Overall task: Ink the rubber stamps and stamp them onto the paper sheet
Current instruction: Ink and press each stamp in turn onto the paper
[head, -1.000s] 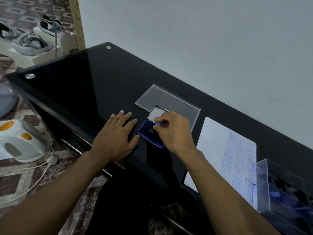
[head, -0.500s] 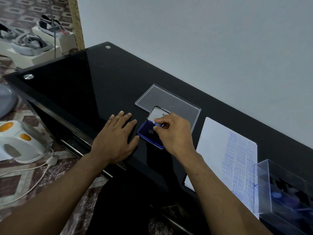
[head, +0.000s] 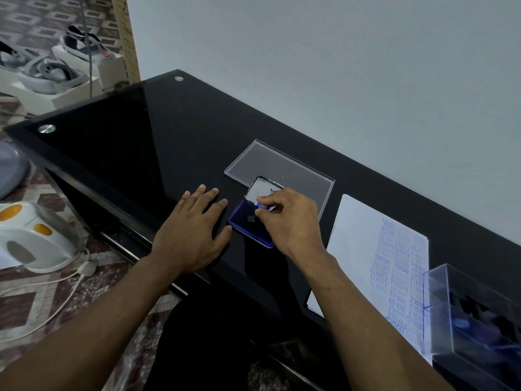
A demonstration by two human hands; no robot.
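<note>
Inking a small stamp on the blue pad.

The left hand (head: pixel 189 235) lies flat on the black table (head: pixel 127 131), steadying the ink pad (head: pixel 248 224) as a second ago. The right hand (head: pixel 290 218) pinches the blue stamp (head: pixel 263 206) on the pad, barely shifted: inking continues. Rightward, the paper sheet (head: pixel 366 241) awaits, beyond it the clear lid (head: pixel 282 162).

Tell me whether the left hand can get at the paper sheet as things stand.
Probably not directly: the left hand lies flat on the table left of the ink pad, and the right hand and its forearm lie between it and the paper sheet.
</note>
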